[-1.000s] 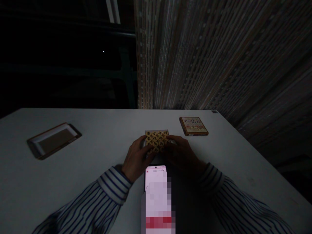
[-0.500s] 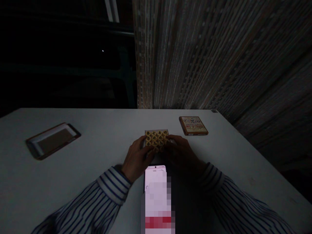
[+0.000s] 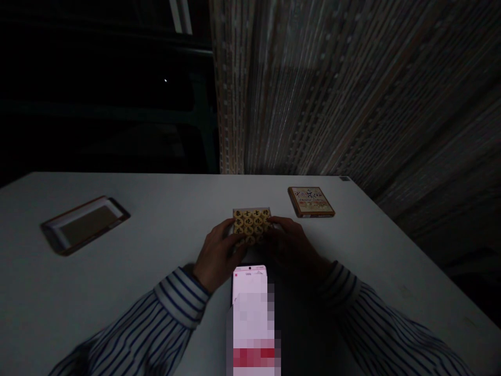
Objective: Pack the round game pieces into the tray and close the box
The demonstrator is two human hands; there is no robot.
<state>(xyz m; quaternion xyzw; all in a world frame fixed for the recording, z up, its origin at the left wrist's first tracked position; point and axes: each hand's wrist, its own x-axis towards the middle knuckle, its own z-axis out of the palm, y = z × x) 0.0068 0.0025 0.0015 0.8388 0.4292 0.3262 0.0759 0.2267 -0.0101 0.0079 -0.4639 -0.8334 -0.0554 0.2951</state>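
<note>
A small clear-edged tray of round Chinese chess pieces [image 3: 252, 222], yellowish with dark characters, sits in the middle of the white table. My left hand [image 3: 221, 253] grips its left side, thumb across the near pieces and fingers along the edge. On the opposite side my right hand [image 3: 293, 243] holds the tray, its fingers at the right edge and its lower part deep in shadow. Part of the nearest row is hidden under my thumbs. Just below the hands lies a phone [image 3: 250, 284] with a lit pinkish screen, partly pixelated.
An open rectangular box part [image 3: 86, 227] lies at the left of the white table [image 3: 164, 209]. A flat printed Chinese chess box lid [image 3: 312, 202] rests at the back right. Behind the table hangs a striped curtain [image 3: 274, 104]; the room is dim.
Both hands keep their hold on the tray with almost no movement. The view has shifted very slightly, and the phone screen's top looks a little different.
</note>
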